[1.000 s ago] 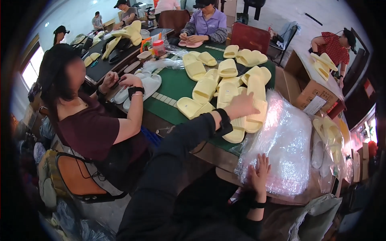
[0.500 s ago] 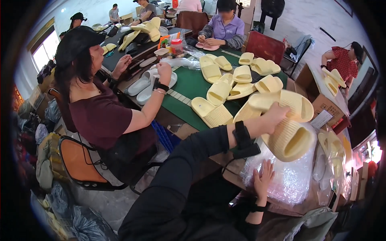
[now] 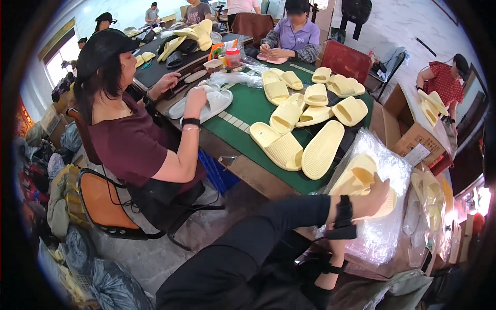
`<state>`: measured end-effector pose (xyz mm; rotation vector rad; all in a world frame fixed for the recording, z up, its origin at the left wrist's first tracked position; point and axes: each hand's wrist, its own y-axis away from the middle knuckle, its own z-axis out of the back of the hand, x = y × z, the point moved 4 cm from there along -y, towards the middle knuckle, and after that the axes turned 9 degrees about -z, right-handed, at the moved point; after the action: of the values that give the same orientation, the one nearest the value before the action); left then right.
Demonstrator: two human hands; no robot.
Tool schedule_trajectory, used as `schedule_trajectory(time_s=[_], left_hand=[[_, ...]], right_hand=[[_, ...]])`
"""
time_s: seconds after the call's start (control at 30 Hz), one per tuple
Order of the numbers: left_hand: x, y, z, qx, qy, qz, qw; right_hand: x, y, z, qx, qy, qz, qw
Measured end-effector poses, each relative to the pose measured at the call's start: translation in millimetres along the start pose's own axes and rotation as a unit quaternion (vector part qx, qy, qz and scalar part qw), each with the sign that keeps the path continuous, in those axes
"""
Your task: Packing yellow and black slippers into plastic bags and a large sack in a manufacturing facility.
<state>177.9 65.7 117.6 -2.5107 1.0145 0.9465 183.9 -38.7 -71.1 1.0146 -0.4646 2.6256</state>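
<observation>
My left hand [image 3: 376,200] grips a pair of pale yellow slide slippers [image 3: 360,166] low over a stack of clear plastic bags [image 3: 380,248]. My left forearm crosses in front of my right hand, hiding its fingers; only the right wrist [image 3: 337,252] and its dark band show beside the bags. Just beyond, on the green mat [image 3: 235,138], a single yellow slipper [image 3: 323,150] lies sole up. Next to it a ribbed yellow slipper [image 3: 276,146] rests upright, with several more yellow slippers [image 3: 315,95] behind.
On my left a seated co-worker [image 3: 129,113] handles grey slippers [image 3: 212,103]. Across the table another person [image 3: 297,36] holds pink slippers. An open cardboard box [image 3: 413,124] and bagged slippers [image 3: 428,191] stand at the right. An orange chair [image 3: 111,201] is at lower left.
My left hand has lowered the yellow slippers from above the table's edge toward me onto the plastic bags. My right hand, earlier spread on the bags, is now behind my left forearm.
</observation>
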Motion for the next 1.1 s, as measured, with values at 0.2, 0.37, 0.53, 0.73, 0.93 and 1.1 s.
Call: schedule_trajectory(time_s=[0.2,0.37,0.53,0.73,0.93,1.1], left_hand=[[-24,119,19,0.283,-0.652,0.046,0.702],[15,147,72,0.189,-0.735,-0.260,0.597],[24,157,103,0.139,-0.727,-0.319,0.591],[23,153,99,0.143,-0.755,-0.386,0.511],[34,140,97,0.193,-0.799,-0.257,0.507],[39,142,98,0.103,-0.756,-0.346,0.546]], right_hand=[[51,1,25,0.074,-0.041,-0.059,0.995],[61,0,38,0.000,-0.136,0.030,0.990],[49,1,64,-0.030,-0.393,-0.243,0.887],[95,-7,80,-0.165,-0.527,-0.193,0.811],[51,-18,81,-0.123,-0.507,-0.222,0.823],[61,-15,90,-0.193,-0.439,-0.236,0.845]])
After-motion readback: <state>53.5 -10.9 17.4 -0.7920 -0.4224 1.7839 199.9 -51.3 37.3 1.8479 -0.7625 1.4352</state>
